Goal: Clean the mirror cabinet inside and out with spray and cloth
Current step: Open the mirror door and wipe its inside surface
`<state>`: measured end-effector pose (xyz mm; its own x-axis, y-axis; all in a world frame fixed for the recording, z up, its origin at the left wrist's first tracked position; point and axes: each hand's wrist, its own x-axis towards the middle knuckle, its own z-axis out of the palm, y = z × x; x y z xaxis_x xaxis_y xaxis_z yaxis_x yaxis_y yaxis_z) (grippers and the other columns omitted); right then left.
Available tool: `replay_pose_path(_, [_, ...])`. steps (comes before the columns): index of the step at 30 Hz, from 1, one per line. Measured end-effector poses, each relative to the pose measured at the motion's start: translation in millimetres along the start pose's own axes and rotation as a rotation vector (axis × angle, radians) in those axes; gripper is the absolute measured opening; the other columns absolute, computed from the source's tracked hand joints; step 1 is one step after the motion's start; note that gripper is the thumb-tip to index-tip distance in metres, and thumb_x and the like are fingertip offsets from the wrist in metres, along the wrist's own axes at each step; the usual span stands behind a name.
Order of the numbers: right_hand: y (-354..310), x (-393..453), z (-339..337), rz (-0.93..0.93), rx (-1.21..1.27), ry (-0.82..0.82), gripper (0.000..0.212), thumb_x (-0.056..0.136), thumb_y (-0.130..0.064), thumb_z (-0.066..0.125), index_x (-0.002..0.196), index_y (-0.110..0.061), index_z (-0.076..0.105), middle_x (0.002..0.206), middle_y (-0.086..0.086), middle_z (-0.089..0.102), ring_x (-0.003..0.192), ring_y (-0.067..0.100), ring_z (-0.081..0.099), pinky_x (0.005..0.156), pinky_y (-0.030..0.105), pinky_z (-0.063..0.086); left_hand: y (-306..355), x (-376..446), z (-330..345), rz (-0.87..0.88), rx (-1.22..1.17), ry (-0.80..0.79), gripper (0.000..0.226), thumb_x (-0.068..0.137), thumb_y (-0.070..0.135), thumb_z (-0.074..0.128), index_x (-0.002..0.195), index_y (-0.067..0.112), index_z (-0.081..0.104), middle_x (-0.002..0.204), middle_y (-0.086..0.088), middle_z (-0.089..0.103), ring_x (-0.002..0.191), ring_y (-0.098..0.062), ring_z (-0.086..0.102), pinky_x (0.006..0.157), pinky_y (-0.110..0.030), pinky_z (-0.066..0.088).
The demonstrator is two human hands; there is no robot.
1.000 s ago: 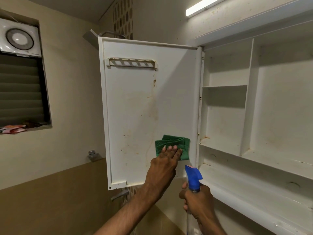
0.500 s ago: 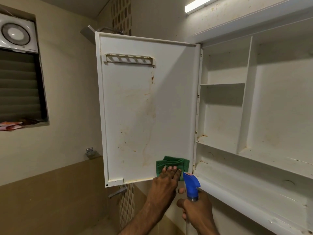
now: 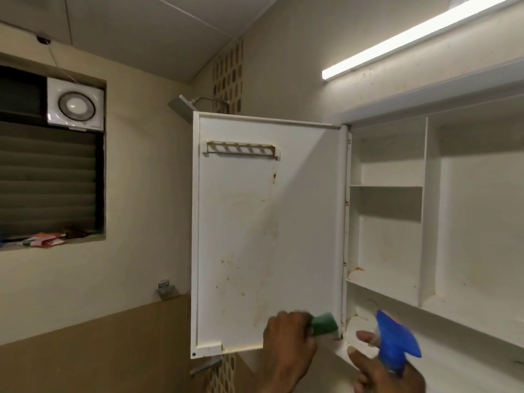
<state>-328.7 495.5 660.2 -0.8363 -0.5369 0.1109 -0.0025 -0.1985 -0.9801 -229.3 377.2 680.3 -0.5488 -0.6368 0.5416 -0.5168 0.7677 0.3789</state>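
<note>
The white cabinet door (image 3: 266, 236) stands swung open to the left, its inner face streaked with brown stains. At its lower right corner my left hand (image 3: 286, 340) presses a green cloth (image 3: 326, 324) against the door; only the cloth's right part shows past my fingers. My right hand (image 3: 382, 370) grips a spray bottle with a blue trigger head (image 3: 397, 341) just below the cabinet's bottom shelf. The open cabinet (image 3: 425, 211) with bare white shelves fills the right side.
A small rack (image 3: 241, 150) is fixed high on the door. A shower head (image 3: 181, 107) sticks out behind the door's top. On the left wall are an exhaust fan (image 3: 75, 104), a louvred window and packets on its sill (image 3: 42, 239). A tube light (image 3: 419, 38) glows above.
My left hand has slid the green cloth down the door to its lower right corner. The view has tilted upward, showing more ceiling.
</note>
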Motion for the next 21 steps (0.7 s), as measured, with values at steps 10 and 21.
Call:
replay_pose_path(10, [-77.7,-1.1,36.8,-0.225,0.088,-0.166,0.03,0.078,0.002,0.077,0.096,-0.022,0.073,0.048,0.009,0.051,0.043,0.023,0.048,0.04,0.027,0.046,75.1,111.6,-187.2,0.519,0.213,0.782,0.043,0.076,-0.001,0.061,0.116,0.015,0.065,0.098,-0.005,0.073,0.086,-0.022,0.068,0.072,-0.027,0.053])
replay_pose_path(21, [-150.1,27.9,130.2,-0.312,0.033,-0.33,0.028,0.078,-0.011,0.074,0.1,-0.027,0.069,0.052,-0.002,0.052,0.044,0.016,0.049,0.049,0.029,0.049,43.8,177.0,-229.7,0.64,0.586,0.274,0.053,0.076,-0.001,0.051,0.12,0.026,0.063,0.116,-0.002,0.066,0.109,-0.025,0.06,0.088,-0.038,0.049])
